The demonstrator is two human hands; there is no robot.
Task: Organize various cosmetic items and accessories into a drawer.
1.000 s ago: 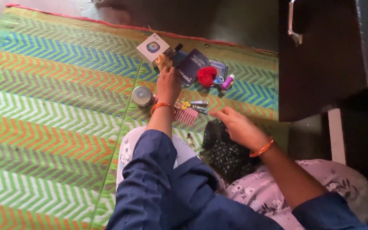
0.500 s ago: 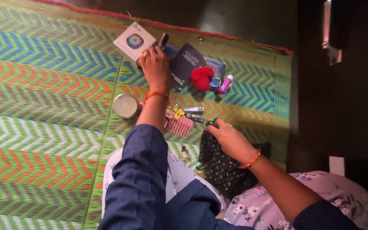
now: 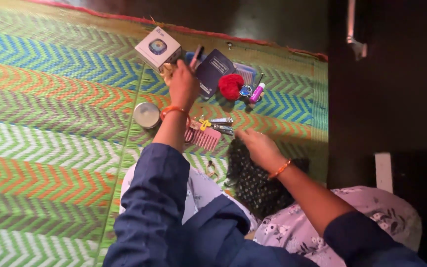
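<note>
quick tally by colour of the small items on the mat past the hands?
White: 1, box
Navy: 1, booklet
Red: 1, pom-pom
Purple: 1, small tube
Pink: 1, comb
Silver: 2, round tin, nail clippers
Dark: 1, slim stick in the left hand
Total: 8

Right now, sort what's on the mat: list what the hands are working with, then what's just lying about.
In hand:
left hand holding a slim dark tube
right hand on the black dotted cloth pouch

Lying about:
white square box
dark blue booklet
red fluffy pompom
round silver tin
pink plastic comb
</note>
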